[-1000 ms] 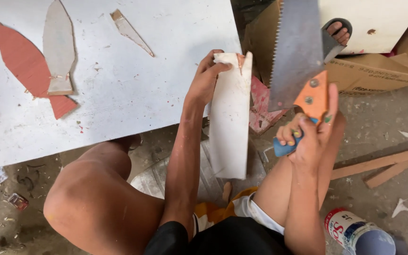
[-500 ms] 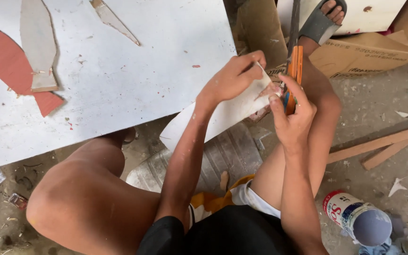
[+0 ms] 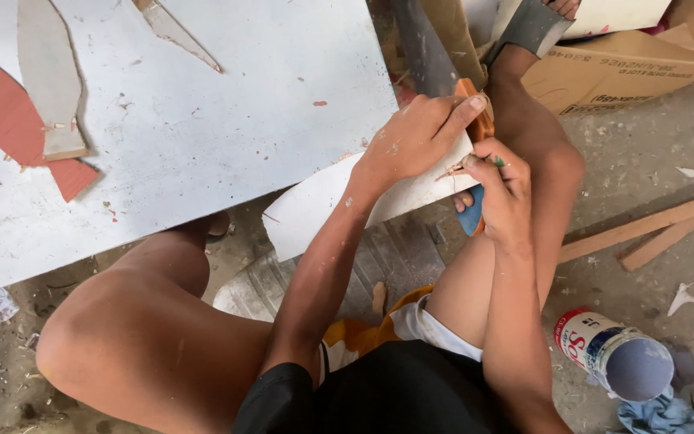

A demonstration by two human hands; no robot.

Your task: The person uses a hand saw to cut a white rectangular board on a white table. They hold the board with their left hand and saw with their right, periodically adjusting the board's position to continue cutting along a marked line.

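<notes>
My left hand [image 3: 415, 141] presses down on a white board piece [image 3: 315, 209] that lies slanted over my knees, its fingers at the piece's upper end. My right hand [image 3: 500, 189] grips the orange and blue handle [image 3: 474, 217] of a handsaw. The saw's grey blade [image 3: 423, 48] points away from me, edge-on, and meets the white piece beside my left fingers. My bare knees frame the piece on both sides.
A large white sheet [image 3: 226, 104] with cut-out holes fills the upper left. Cardboard boxes [image 3: 628, 64] stand at the upper right. Two wooden strips [image 3: 652, 229] lie on the dusty floor at right. A tin can [image 3: 616, 354] rests on a blue rag [image 3: 660, 414] at the lower right.
The white piece went from upright to lying slanted across my knees. The saw came down from a raised, flat-on position and now stands edge-on against the piece.
</notes>
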